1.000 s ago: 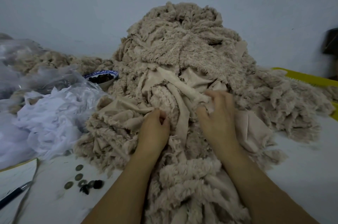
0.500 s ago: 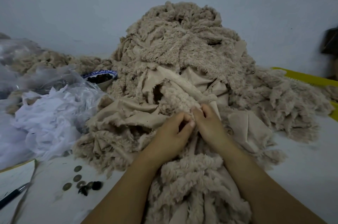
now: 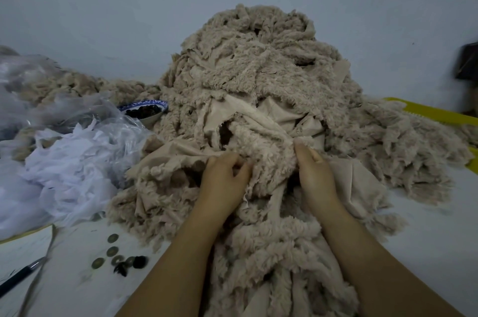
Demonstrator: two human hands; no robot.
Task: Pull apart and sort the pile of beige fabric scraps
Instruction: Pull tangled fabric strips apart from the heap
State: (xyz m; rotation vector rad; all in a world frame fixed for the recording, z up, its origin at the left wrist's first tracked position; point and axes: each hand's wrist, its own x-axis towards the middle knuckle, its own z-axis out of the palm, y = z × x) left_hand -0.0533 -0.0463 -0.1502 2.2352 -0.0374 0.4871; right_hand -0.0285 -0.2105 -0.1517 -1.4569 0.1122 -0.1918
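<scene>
A tall pile of beige fleecy fabric scraps point(image 3: 261, 71) fills the middle of the white table and spills toward me. At its front lies one fluffy scrap point(image 3: 266, 151), stretched between my hands. My left hand point(image 3: 225, 177) pinches its left edge with curled fingers and thumb. My right hand point(image 3: 314, 171) grips its right side, fingers buried in the fleece. A smooth beige piece point(image 3: 359, 184) lies just right of my right hand.
White shredded material point(image 3: 64, 174) and clear plastic bags point(image 3: 31, 99) lie at the left. A blue-rimmed bowl point(image 3: 144, 109) of dark bits sits behind them. Coins point(image 3: 112, 252), a pen point(image 3: 18, 278) and paper lie front left. A yellow tray edge point(image 3: 434, 112) shows far right.
My hands, close together half a second ago, have moved apart sideways, spreading the fluffy scrap between them. A second ago they were reaching into the pile higher up.
</scene>
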